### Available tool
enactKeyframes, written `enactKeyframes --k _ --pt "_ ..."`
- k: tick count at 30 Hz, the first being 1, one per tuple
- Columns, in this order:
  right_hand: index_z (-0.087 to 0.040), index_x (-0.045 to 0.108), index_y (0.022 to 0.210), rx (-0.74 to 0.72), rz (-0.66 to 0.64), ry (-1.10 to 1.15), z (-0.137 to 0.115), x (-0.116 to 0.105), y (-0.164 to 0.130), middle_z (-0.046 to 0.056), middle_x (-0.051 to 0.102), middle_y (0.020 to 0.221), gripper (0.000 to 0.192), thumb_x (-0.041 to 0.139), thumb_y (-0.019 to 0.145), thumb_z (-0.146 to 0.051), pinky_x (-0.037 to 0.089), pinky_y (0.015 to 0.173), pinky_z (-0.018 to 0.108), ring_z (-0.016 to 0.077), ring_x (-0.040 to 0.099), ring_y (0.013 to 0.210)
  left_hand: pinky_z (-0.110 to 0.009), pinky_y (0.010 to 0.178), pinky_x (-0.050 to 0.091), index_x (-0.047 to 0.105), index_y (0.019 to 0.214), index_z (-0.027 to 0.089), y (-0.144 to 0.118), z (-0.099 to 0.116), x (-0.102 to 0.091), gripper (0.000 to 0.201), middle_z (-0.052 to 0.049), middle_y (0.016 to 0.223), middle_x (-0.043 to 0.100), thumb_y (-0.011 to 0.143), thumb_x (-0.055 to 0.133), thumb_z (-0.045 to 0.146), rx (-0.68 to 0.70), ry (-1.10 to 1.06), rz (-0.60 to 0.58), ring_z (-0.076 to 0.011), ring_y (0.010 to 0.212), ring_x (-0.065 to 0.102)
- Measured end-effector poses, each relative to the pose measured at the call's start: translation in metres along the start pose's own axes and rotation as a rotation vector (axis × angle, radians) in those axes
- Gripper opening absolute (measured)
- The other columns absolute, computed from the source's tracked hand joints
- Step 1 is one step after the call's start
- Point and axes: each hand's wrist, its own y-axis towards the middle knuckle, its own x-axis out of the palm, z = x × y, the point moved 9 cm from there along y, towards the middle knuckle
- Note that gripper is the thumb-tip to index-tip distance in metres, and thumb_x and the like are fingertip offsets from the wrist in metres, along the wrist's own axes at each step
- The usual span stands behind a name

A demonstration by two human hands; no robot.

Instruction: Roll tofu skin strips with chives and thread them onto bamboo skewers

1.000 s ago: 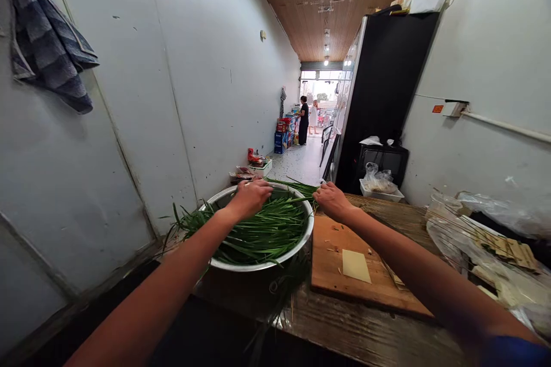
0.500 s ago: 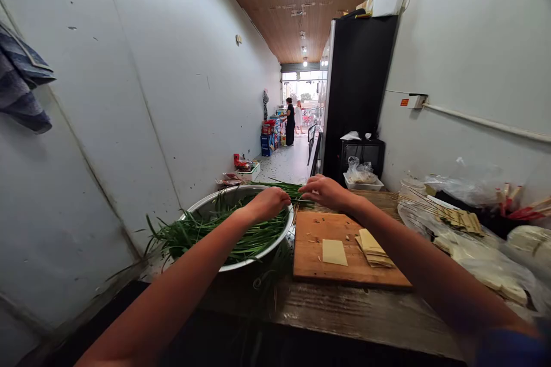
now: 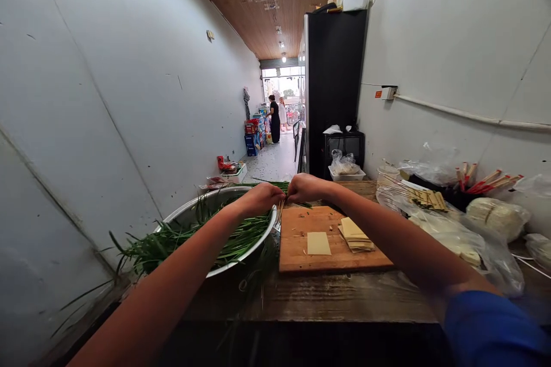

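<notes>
Two bare arms stretched forward and converging above the far rim of a large metal bowl (image 3: 181,219), knuckles up. Left hand (image 3: 259,198) curled narrow, fingers bent down over the bowl's far right edge, pinching at green stalks; right hand (image 3: 305,187) just beside it, nearly touching, likewise curled shut with fingers tucked under. Exactly what each hand grips hidden by the knuckles, though thin pale sticks (image 3: 280,210) hang down between the two hands. Heap of long green chives (image 3: 172,238) lying flat in the bowl, long axis running from the near left, where the tips spill over the rim, to the far right under the left hand. More chive stalks (image 3: 282,185) beyond the bowl's far rim, behind the hands. Right of the bowl and touching it, a wooden cutting board (image 3: 297,255) carrying one pale square sheet (image 3: 319,243) and, further right, a small stack of sheets (image 3: 355,234). Further right of the bowl, clear plastic bags (image 3: 451,229) and red-tipped sticks (image 3: 486,180). Far beyond the bowl, a person in dark clothing (image 3: 274,118) standing near a bright doorway.
</notes>
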Motion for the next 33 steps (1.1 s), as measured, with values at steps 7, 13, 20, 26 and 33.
enactKeyframes --k 7,13,20,26,33 --pt "-0.010 0.066 0.062 -0.016 -0.008 0.123 0.011 0.002 -0.014 -0.007 0.033 0.045 0.014 0.055 0.069 -0.015 0.021 0.046 0.021 0.0053 0.030 0.047 -0.023 0.054 0.023 0.065 0.069 0.013 0.005 0.017 -0.002 0.030 0.001 0.054 0.048 0.079 0.042 0.028 0.019 0.044 -0.002 -0.0093 0.052 0.034" --pt "-0.011 0.065 0.059 -0.017 -0.043 0.152 0.016 0.002 -0.024 -0.008 0.026 0.043 0.015 0.057 0.070 -0.017 0.018 0.047 0.022 0.0050 0.026 0.047 -0.022 0.054 0.025 0.065 0.067 0.012 0.012 0.030 0.009 0.029 0.001 0.055 0.049 0.079 0.044 0.028 0.065 0.025 -0.036 -0.0089 0.053 0.034" --pt "-0.011 0.060 0.061 0.085 0.000 0.589 0.038 0.007 -0.042 -0.009 0.032 0.043 0.018 0.058 0.071 -0.026 0.017 0.043 0.021 0.0042 0.026 0.043 -0.021 0.055 0.028 0.064 0.069 0.012 0.007 0.029 0.012 0.035 0.001 0.058 0.051 0.083 0.041 0.035 0.089 -0.163 0.156 -0.0099 0.057 0.040" --pt "-0.012 0.057 0.060 0.204 0.038 1.026 0.057 0.027 -0.052 -0.008 0.041 0.042 0.020 0.060 0.070 -0.030 0.021 0.039 0.020 0.0042 0.031 0.038 -0.022 0.055 0.033 0.064 0.074 0.013 0.016 0.022 0.049 0.038 -0.002 0.067 0.059 0.084 0.039 0.040 0.022 -0.541 0.285 -0.0106 0.058 0.044" --pt "-0.014 0.051 0.051 0.306 0.151 1.095 0.081 0.045 -0.060 -0.006 0.046 0.040 0.023 0.058 0.071 -0.022 0.022 0.035 0.019 0.0032 0.033 0.033 -0.019 0.048 0.030 0.057 0.079 0.014 0.027 0.025 0.103 0.039 0.001 0.062 0.050 0.082 0.042 0.049 -0.146 -1.081 0.391 -0.0083 0.054 0.041"
